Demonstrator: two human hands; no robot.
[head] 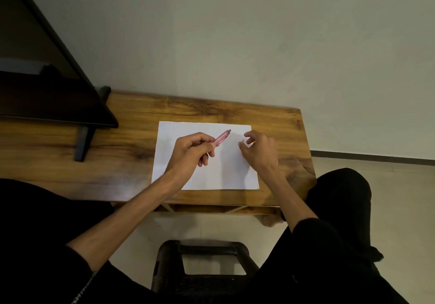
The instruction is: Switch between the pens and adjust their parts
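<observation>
The left hand (190,150) pinches a light, stiff, likely slippery pink pen (222,138) by its lower barrel over the paper sheet (235,174), while the right hand (257,149) hovers just beside, fingers loosely curled, holding nothing I can make out.

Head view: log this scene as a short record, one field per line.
left hand: left hand grips a pink pen, tip end pointing away from the person
right hand: right hand above the paper's right part, fingers curled; held item unclear
paper: white sheet, blank where visible, flat on wooden table
left of paper: dark screen on stand
below: black stool on floor
</observation>
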